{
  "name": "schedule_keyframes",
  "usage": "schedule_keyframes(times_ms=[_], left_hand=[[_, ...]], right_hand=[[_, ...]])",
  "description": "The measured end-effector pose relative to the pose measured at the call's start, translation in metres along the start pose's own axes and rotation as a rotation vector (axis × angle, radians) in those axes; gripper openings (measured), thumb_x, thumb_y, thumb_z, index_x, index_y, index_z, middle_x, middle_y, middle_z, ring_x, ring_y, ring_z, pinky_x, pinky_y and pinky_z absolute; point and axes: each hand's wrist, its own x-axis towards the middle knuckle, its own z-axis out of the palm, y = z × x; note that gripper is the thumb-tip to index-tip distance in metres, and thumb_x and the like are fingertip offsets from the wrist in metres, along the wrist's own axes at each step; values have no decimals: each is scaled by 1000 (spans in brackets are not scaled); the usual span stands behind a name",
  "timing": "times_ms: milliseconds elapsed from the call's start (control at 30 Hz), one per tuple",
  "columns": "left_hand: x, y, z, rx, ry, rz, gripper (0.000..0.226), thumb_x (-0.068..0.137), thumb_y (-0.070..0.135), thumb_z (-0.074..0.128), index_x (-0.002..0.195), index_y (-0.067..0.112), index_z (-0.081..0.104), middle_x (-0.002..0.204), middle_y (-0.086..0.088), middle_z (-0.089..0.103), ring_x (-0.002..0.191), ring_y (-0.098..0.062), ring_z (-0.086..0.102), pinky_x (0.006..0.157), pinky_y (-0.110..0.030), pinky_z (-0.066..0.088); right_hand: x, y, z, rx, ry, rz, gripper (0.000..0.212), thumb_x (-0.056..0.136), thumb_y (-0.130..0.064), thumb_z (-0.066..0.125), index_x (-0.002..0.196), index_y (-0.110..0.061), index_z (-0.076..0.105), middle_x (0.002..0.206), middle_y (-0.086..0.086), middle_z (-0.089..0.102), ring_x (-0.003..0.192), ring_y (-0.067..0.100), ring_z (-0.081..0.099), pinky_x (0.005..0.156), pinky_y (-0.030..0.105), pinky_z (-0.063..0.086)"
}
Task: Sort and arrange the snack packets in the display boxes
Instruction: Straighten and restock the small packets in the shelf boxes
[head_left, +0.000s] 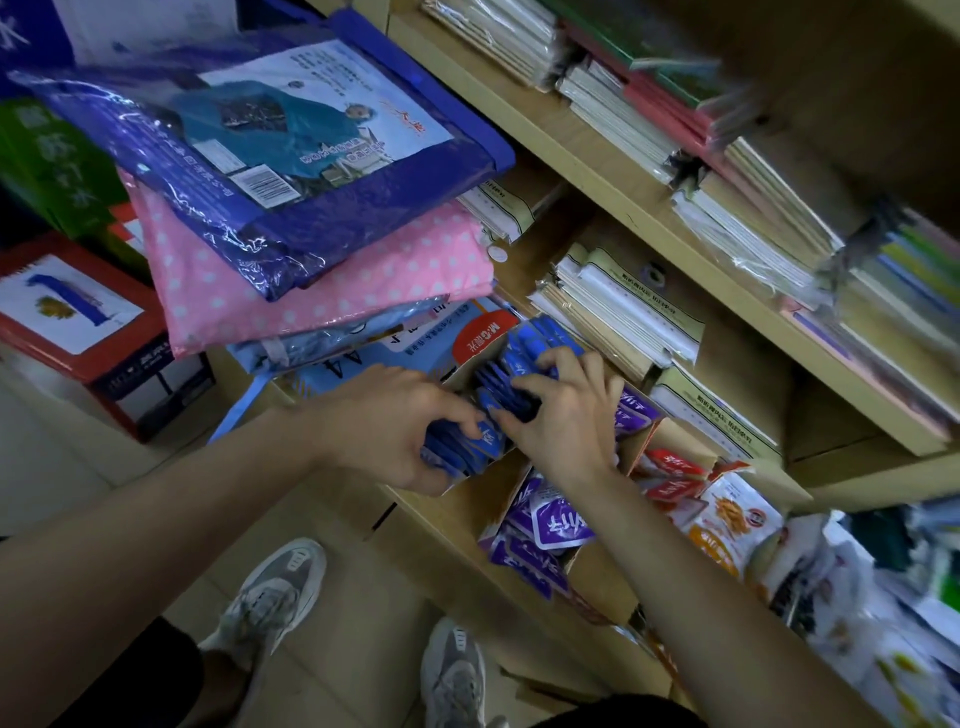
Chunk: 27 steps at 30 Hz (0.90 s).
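Head camera: left hand (395, 421) grips blue packets (524, 348) in the display box (460, 376) at the shelf (449, 514)'s front edge; right hand (561, 410) pinches more. Purple packets (556, 519) alongside appear unsorted.

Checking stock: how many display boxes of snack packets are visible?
3: the box of blue packets where the left hand and right hand work, the box of purple packets right of it, the box of red packets beyond. More may be hidden.

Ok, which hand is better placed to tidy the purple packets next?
Right, probably. The right hand has its wrist over the purple packets; the left hand grips the blue packets on the side away from them.
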Motion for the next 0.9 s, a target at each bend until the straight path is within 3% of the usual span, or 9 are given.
schedule_keyframes(times_ms=[133, 267, 367, 433, 567, 633, 767, 900], left_hand=[[-1, -3, 3, -8, -1, 13, 60, 68, 63, 58, 122, 37, 67, 130, 21, 65, 107, -5, 65, 83, -33, 53], [-2, -1, 2, -17, 28, 50, 58, 73, 57, 63, 124, 33, 71, 142, 20, 57, 122, 1, 57, 91, -33, 53], [-2, 2, 0, -18, 54, 76, 55, 77, 57, 60, 125, 32, 71, 141, 16, 59, 121, 0, 59, 93, -32, 54], [-1, 4, -2, -12, 63, 86, 56, 79, 59, 56, 126, 32, 70, 138, 15, 62, 118, -2, 60, 93, -31, 54], [3, 2, -1, 33, 141, 99, 52, 80, 55, 72, 128, 37, 67, 131, 20, 64, 117, 1, 58, 92, -30, 54], [5, 1, 0, 32, 202, 59, 57, 76, 60, 75, 128, 37, 67, 127, 20, 65, 114, 2, 58, 91, -32, 54], [9, 3, 2, 0, 377, -62, 63, 70, 68, 75, 125, 39, 66, 116, 20, 67, 99, 3, 60, 80, -35, 57], [13, 8, 8, 68, 447, -281, 75, 66, 73, 76, 130, 35, 64, 120, 13, 67, 103, -12, 66, 75, -29, 50]], right_hand=[[0, 3, 2, 111, 18, 39, 21, 73, -34, 88, 91, -24, 82, 111, -3, 63, 105, 26, 42, 82, 34, 20], [0, 1, 8, 217, 65, 83, 10, 75, -22, 87, 84, -23, 82, 110, -6, 67, 105, 25, 48, 84, 29, 18], [0, 3, 5, 300, 71, 87, 8, 79, -13, 84, 86, -16, 82, 108, -3, 72, 98, 23, 63, 96, 39, 37], [1, 5, -3, 374, 80, 97, 9, 82, -8, 80, 91, -9, 81, 107, 2, 75, 91, 20, 69, 90, 43, 55], [9, 12, -27, 536, 67, 195, 10, 84, -8, 79, 94, -4, 80, 98, 6, 77, 83, 7, 68, 80, 17, 55], [12, 18, -34, 638, -28, 274, 9, 85, -8, 78, 93, -3, 79, 91, 4, 75, 80, 8, 69, 76, 12, 54], [13, 23, -33, 680, -102, 328, 9, 89, -10, 75, 95, -5, 79, 89, 0, 74, 81, 13, 71, 82, 36, 59], [0, 13, -21, 484, 18, 162, 12, 91, -14, 73, 97, -5, 76, 88, 11, 75, 78, 27, 70, 74, 46, 58]])
